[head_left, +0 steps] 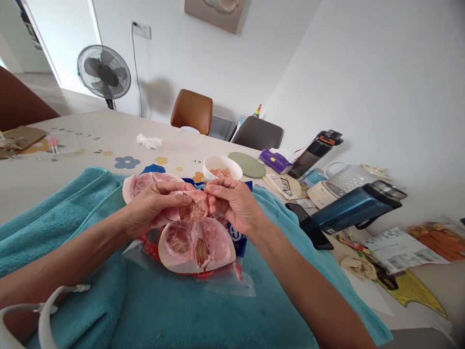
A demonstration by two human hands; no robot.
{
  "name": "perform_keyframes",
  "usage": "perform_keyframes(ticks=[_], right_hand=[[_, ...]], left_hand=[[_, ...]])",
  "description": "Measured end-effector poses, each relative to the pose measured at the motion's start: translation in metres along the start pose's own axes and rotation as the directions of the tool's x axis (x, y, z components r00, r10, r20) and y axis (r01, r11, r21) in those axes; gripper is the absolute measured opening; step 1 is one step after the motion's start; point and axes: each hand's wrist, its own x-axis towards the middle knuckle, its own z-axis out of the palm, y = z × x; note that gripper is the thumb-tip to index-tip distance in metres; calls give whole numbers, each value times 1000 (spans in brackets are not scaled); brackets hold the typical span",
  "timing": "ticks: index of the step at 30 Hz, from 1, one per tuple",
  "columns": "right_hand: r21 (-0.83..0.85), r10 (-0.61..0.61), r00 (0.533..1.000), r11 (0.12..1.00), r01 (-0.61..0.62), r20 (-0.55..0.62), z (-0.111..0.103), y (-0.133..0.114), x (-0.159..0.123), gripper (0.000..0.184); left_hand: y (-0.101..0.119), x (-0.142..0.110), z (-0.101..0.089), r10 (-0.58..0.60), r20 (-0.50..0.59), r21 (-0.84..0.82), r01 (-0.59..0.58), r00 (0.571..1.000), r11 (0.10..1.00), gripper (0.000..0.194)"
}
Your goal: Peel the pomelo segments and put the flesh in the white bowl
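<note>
My left hand (160,203) grips a pink pomelo segment (194,211), thumb along its top edge; brownish flesh or seeds show in its open side. My right hand (236,203) pinches the segment's right end between thumb and fingertips. Just below both hands lies a large piece of pomelo peel (214,247), its pink pith facing up. Behind my left hand rests another pomelo piece (145,182), partly covered by the hand. Under the fruit spreads a clear, red and blue plastic bag (232,283). Beyond my right hand stands a white bowl (232,167) with pink pulp inside.
A teal towel (181,315) covers the near table. To the right are a green mat (247,165), a purple tissue pack (276,160), glasses (286,186), a phone (319,238), a blue bottle (348,208) and a dark bottle (308,157). Crumpled tissue (148,141) lies further back.
</note>
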Motion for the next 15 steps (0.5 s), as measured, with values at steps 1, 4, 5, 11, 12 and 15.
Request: perform_keyframes(ticks=[1,4,5,11,12,15], right_hand=[[-9,-21,999,1000,20,-38,-1,0,0,17],[-82,-116,982,991,104,-152,-6,-4,-1,16],[-118,-152,973,984,133,-176,-8,-6,-1,15],[-358,-439,869,868,345,-229,-20,-34,18,8],[-424,-499,834,825,374,-236,-23,-39,25,7],[-716,-649,730,613,334,-215,-34,-52,54,5]], left_hand=[[0,0,0,11,2,3,-11,1000,1000,17],[1,2,-1,28,16,19,-29,999,999,13],[1,2,-2,29,17,26,-29,999,999,15],[-1,2,-3,22,-18,31,-21,1000,999,17],[-1,2,-3,30,-4,39,-30,1000,999,15],[-1,3,-3,66,35,61,-68,997,996,13]])
